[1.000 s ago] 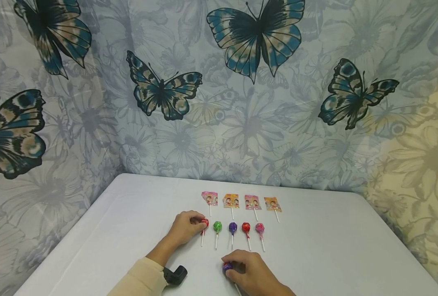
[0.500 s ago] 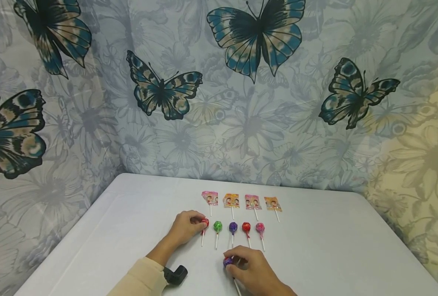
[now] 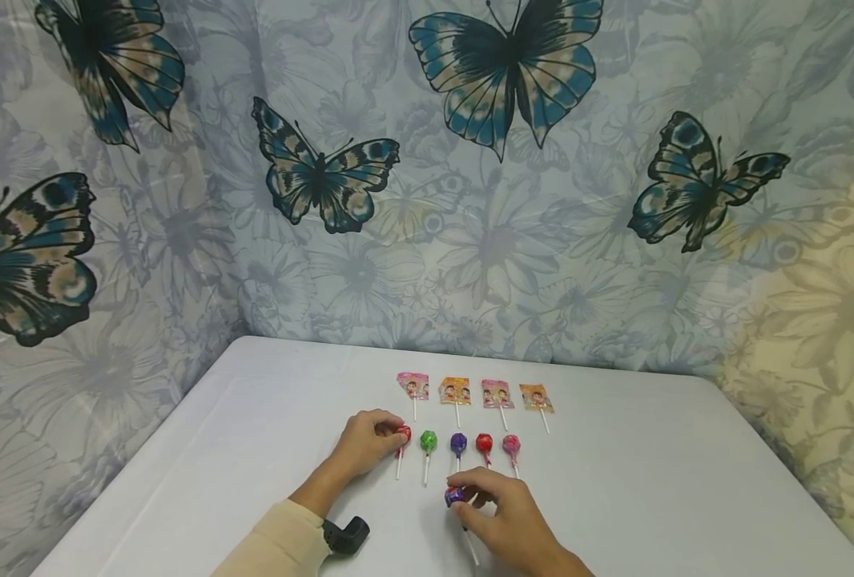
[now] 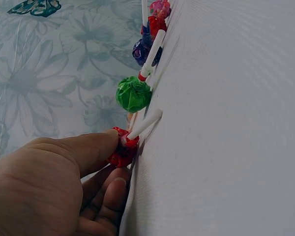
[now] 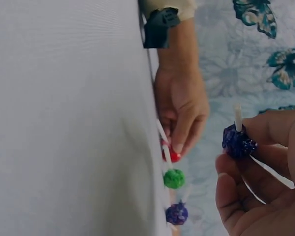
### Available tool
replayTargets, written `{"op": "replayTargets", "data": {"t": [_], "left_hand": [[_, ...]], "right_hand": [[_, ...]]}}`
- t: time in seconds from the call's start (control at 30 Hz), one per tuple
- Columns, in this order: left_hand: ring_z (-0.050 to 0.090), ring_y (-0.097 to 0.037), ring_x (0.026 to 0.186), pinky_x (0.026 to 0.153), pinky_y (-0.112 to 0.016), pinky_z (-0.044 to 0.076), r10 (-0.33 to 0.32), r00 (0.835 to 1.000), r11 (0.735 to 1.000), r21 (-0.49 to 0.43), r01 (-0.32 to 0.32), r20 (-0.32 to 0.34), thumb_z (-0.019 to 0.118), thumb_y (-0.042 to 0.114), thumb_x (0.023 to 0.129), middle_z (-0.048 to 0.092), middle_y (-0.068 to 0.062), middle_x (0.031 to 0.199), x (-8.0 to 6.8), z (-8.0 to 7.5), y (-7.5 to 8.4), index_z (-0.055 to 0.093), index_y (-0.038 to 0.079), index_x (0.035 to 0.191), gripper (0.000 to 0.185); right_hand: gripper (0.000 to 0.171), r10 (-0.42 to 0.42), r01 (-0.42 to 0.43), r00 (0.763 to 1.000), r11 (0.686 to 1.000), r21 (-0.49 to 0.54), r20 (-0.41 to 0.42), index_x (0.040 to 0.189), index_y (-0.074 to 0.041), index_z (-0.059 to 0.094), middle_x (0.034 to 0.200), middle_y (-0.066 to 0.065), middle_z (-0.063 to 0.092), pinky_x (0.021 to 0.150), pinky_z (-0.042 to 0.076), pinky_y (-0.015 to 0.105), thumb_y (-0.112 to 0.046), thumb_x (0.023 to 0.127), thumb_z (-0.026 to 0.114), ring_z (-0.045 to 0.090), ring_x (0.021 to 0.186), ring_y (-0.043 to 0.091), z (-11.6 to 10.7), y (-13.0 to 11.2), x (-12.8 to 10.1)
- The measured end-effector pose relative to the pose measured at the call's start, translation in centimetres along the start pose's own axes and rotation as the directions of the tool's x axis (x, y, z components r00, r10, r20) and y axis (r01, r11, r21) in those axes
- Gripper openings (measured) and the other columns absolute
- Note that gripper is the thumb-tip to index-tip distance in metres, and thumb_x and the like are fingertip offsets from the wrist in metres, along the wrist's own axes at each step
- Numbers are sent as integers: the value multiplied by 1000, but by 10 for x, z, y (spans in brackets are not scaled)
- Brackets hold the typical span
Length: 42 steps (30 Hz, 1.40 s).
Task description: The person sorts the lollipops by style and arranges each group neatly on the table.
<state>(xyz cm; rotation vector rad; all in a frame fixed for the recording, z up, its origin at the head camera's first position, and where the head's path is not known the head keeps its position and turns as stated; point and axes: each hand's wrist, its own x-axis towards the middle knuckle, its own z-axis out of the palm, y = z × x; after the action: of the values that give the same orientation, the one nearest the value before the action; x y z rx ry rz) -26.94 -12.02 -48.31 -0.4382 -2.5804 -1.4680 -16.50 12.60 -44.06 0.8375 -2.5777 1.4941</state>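
Note:
My left hand (image 3: 362, 445) pinches the head of a red lollipop (image 4: 122, 153) between thumb and fingers, at the left end of a row on the table. Beside it lie a green lollipop (image 3: 429, 441), a purple lollipop (image 3: 458, 443), another red lollipop (image 3: 484, 443) and a pink lollipop (image 3: 511, 445), white sticks toward me. In front of the row, my right hand (image 3: 509, 513) grips a second purple lollipop (image 5: 238, 142) by its wrapped head. In the head view its stick slants down toward the near side; the right wrist view shows it raised off the table.
Behind the row lie several flat-wrapped lollipops, among them a pink packet (image 3: 414, 386) and an orange packet (image 3: 456, 391). A white cloth covers the table (image 3: 650, 473). Butterfly-patterned fabric (image 3: 499, 264) hangs along the back. A black strap mount (image 3: 348, 535) sits on my left wrist.
My right hand has moved forward with the purple lollipop, closer to the row, and now covers some stick ends. My left hand stays at the red lollipop. The head view has shifted slightly.

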Motion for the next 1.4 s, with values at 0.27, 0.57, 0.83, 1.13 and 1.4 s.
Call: {"op": "replayTargets", "data": {"t": [0.27, 0.57, 0.83, 1.13, 1.4], "left_hand": [[53, -11, 68, 59, -25, 45, -2, 1000, 1000, 0, 2, 2, 79, 12, 81, 60, 5, 76, 0, 1, 0, 73, 4, 95, 17], [53, -12, 69, 60, -25, 45, -24, 1000, 1000, 2, 24, 0, 79, 12, 81, 60, 5, 76, 0, 1, 1, 73, 5, 95, 17], [53, -12, 69, 59, -25, 45, -14, 1000, 1000, -1, 14, 2, 79, 11, 81, 60, 4, 76, 0, 0, 1, 73, 4, 95, 17], [53, -12, 70, 60, -25, 45, -10, 1000, 1000, -5, 10, 5, 79, 10, 81, 60, 5, 77, -1, -2, 2, 73, 4, 95, 16], [53, -12, 70, 60, -25, 45, -1, 1000, 1000, -2, 1, 9, 78, 11, 81, 60, 5, 77, -1, -1, 2, 73, 4, 96, 17]], "right_hand": [[20, 37, -39, 995, 999, -16, -91, 104, -9, 70, 91, -9, 65, 73, 53, 29, -4, 84, 73, 61, 82, 12, -12, -7, 1], [24, 8, -11, 983, 1000, -15, -184, 101, -14, 71, 89, -9, 65, 71, 53, 28, -1, 82, 75, 60, 79, 12, -22, -5, 3], [25, -44, 31, 968, 998, -54, -248, 103, -12, 71, 92, -9, 66, 65, 52, 28, 1, 82, 74, 61, 75, 12, -39, -1, 6], [26, -19, -39, 941, 986, -165, -339, 106, -8, 71, 94, -8, 68, 67, 51, 27, 2, 83, 72, 62, 79, 12, -67, 9, 10], [24, 20, -100, 928, 975, -197, -373, 108, -5, 70, 92, -4, 69, 70, 52, 25, 0, 85, 71, 63, 81, 13, -81, 26, 11]]}}
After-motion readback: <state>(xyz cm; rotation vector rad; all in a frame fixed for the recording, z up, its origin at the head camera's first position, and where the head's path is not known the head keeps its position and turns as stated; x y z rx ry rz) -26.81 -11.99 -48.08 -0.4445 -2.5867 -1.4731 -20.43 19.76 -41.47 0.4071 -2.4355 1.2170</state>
